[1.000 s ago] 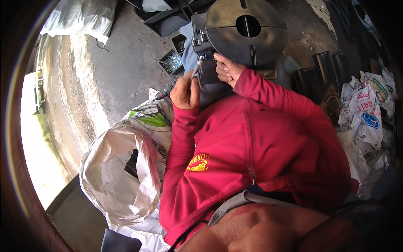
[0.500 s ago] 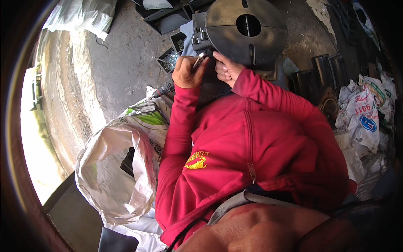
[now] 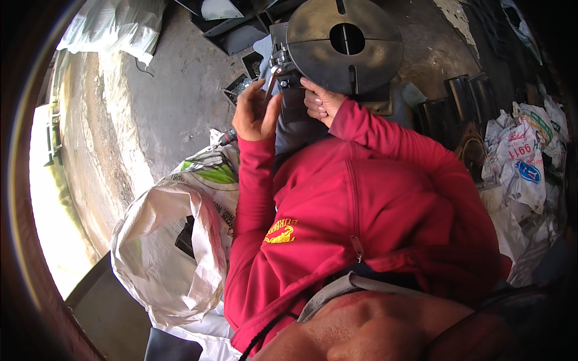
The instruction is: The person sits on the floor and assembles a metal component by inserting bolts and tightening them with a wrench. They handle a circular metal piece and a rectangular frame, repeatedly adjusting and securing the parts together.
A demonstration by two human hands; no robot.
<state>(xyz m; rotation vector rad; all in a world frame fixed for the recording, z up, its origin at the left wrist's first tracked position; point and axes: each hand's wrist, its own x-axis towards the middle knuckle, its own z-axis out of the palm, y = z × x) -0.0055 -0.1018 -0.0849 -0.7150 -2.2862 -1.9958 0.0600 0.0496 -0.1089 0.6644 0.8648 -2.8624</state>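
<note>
1. While its fingers and thumb stand apart around the handle, the left hand (image 3: pixel 254 115) has a shiny wrench (image 3: pixel 272 85) between them; whether they grip it, I cannot tell.
2. The right hand (image 3: pixel 323 103) is curled, its fingertips at the near edge of the dark metal assembly (image 3: pixel 279 33); what it grips is hidden.
3. By the assembly's near left corner, the wrench's head is close to a bolt (image 3: pixel 284 83).
4. A slotted round plate (image 3: pixel 313 55) tops the assembly.
5. Left of it, a small tray (image 3: pixel 230 96) sits on the floor (image 3: pixel 174 90).
</note>
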